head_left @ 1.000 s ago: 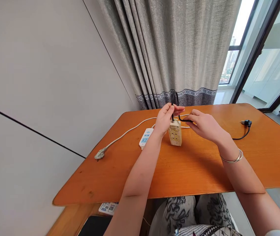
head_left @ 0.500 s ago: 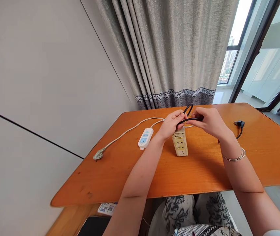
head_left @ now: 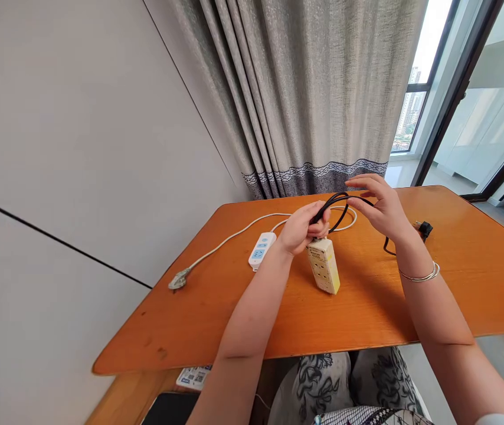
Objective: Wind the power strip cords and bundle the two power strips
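My left hand [head_left: 301,227] is closed around gathered loops of a black power cord [head_left: 337,199]. Just below that hand, a worn cream power strip [head_left: 323,268] with several sockets leans at a tilt; I cannot tell whether it rests on the table. My right hand [head_left: 378,203] has its fingers spread and its thumb against the cord, without a closed grip. Past the right wrist, the cord's black plug [head_left: 424,230] lies on the table, partly hidden by my forearm.
A smaller white power strip [head_left: 261,251] with blue socket panels lies left of my left hand. Its white cord [head_left: 234,236] curves over the wooden table [head_left: 181,330] to a pale plug [head_left: 178,280]. A grey curtain [head_left: 314,100] hangs behind the table.
My right hand has gone from pinching the cord to spread fingers. The cord loops now lie gathered in my left hand, the cream power strip has turned and the black plug has shifted left.
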Available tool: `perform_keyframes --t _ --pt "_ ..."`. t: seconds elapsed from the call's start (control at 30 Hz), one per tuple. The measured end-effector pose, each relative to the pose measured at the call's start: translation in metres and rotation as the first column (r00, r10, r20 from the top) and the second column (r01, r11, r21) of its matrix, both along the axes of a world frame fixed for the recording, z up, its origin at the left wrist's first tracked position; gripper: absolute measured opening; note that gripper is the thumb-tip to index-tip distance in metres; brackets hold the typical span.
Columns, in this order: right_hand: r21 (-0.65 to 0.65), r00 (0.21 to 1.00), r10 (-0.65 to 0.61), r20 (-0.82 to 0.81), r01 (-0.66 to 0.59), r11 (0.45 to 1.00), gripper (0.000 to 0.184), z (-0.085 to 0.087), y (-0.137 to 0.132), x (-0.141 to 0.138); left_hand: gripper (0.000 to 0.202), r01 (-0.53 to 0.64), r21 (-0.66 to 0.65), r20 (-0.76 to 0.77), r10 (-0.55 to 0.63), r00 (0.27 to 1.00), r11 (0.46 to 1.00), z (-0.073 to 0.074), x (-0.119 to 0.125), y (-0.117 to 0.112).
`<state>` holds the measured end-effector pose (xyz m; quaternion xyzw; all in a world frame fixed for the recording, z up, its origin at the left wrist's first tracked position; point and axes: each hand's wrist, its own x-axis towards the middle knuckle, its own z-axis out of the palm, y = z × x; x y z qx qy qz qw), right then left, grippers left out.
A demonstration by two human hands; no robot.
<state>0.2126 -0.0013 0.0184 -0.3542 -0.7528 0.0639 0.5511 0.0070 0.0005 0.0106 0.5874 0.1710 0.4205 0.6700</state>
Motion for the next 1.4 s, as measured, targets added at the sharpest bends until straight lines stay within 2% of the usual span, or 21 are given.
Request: perform_keyframes --t 0.13,0.27,0.5,0.67,0.77,0.87,1.0,1.07,1.13,1.23,1.4 --pt "-0.035 0.999 0.044 -0.002 -0.044 0.998 0.024 -0.003 0.002 -0.003 0.044 0.044 -0.037 -0.003 -0.044 0.999 0.998 0.004 -0.001 -0.003" --pt "-0.154 0.989 0.127 -0.074 -0.138 0.978 0.028 -0.002 -0.001 -0.003 0.042 0.015 -0.085 -0.049 -0.019 0.999 0.996 0.005 -0.002 -0.005" --pt "-0.354 0.915 0.31 -0.258 -0.388 0.851 0.044 0.004 -0.005 -0.004 0.043 0.039 -0.193 -0.01 -0.042 0.999 0.98 0.01 -0.001 -0.01" --pt "-0.388 0.886 0.348 -0.306 -0.45 0.804 0.052 -0.001 0.001 -0.005 0.047 0.027 -0.31 0.128 0.014 0.992 0.95 0.017 0.0 -0.013" --pt "-0.382 0.896 0.35 -0.275 -0.436 0.815 0.055 -0.007 0.006 -0.007 0.047 0.008 -0.351 0.193 0.065 0.979 0.936 0.02 0.0 -0.015" --pt "-0.355 0.92 0.31 -0.239 -0.38 0.854 0.056 -0.015 0.011 -0.01 0.046 -0.037 -0.362 0.252 0.136 0.958 0.931 0.023 -0.002 -0.016" --pt "-0.205 0.954 0.158 -0.253 -0.213 0.955 0.054 -0.023 0.018 -0.015 0.046 -0.112 -0.359 0.307 0.231 0.923 0.926 0.028 -0.007 -0.017" --pt "-0.148 0.955 0.076 -0.287 -0.122 0.981 0.051 -0.026 0.021 -0.017 0.046 -0.13 -0.355 0.315 0.249 0.916 0.926 0.029 -0.009 -0.019" --pt "-0.146 0.953 0.067 -0.296 -0.114 0.983 0.048 -0.029 0.023 -0.019 0.047 -0.14 -0.35 0.313 0.257 0.914 0.926 0.03 -0.009 -0.02" --pt "-0.202 0.954 0.154 -0.258 -0.209 0.957 0.049 -0.033 0.024 -0.024 0.046 -0.162 -0.341 0.311 0.273 0.91 0.926 0.032 -0.008 -0.022" --pt "-0.353 0.957 0.288 -0.025 -0.278 0.893 0.077 -0.038 0.018 -0.035 0.047 -0.278 -0.317 0.311 0.376 0.873 0.907 0.036 -0.011 -0.017"
